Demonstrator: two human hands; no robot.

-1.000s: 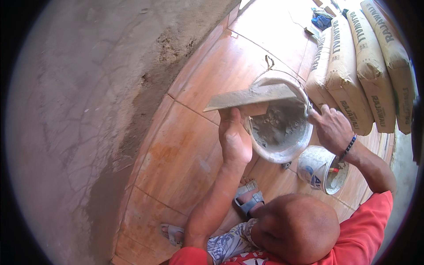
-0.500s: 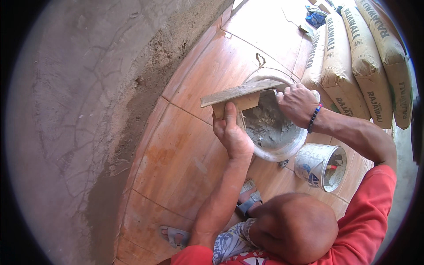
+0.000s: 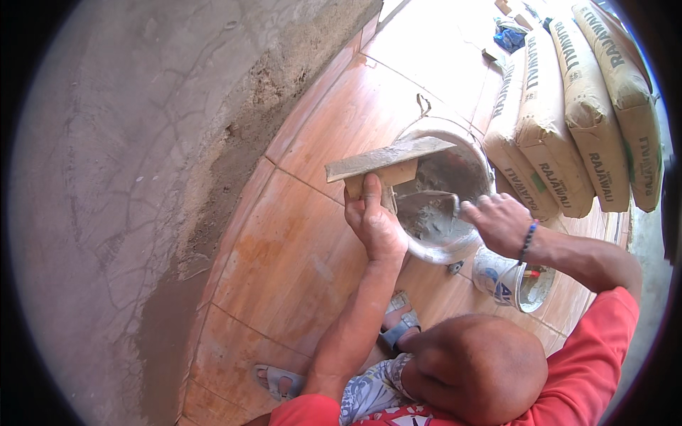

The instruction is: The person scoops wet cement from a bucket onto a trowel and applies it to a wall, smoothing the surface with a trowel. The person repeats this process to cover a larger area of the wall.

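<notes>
My left hand grips a flat, mortar-smeared float by its wooden block, held across the upper left of a round bucket. Grey wet mortar lies inside that bucket. My right hand is closed on a trowel, whose blade is down in the bucket beside the mortar; the fingers hide much of its handle. Beside the bucket, below my right hand, a smaller white pail holds a red-handled tool.
Several paper sacks stand at the upper right, near blue crumpled material. A cracked grey plaster surface borders the tiled floor on the left. My sandalled feet and a bare knee are at the bottom.
Over the last second my right hand went left across the bucket, then came down, bringing the trowel blade into view inside it. My left hand and float shifted only slightly.
</notes>
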